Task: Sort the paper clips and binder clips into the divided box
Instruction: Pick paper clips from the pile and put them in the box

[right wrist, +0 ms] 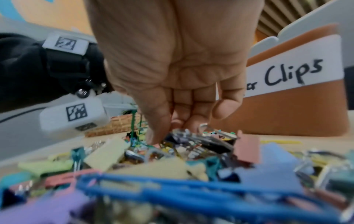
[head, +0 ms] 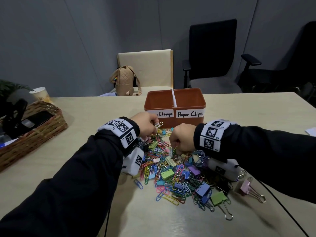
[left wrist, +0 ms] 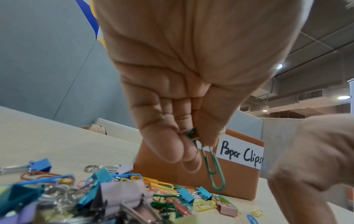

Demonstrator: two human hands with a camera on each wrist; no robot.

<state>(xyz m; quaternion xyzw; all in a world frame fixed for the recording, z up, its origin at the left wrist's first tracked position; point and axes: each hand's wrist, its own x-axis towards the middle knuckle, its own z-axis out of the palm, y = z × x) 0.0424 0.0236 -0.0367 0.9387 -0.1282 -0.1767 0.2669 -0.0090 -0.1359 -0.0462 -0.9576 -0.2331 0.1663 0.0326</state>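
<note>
An orange divided box stands mid-table, its front labelled "Clamps" on the left and "Paper Clips" on the right. In front of it lies a mixed pile of coloured paper clips and binder clips. My left hand hovers above the pile's far edge and pinches several paper clips; green ones dangle from the fingertips and a silver one sticks out. My right hand reaches down into the pile, fingers curled, thumb and fingertips pinching a green paper clip.
A wicker basket with dark items sits at the left, a paper cup behind it. A pink binder clip lies apart at the pile's right. Chairs and a tan backpack stand beyond the far edge.
</note>
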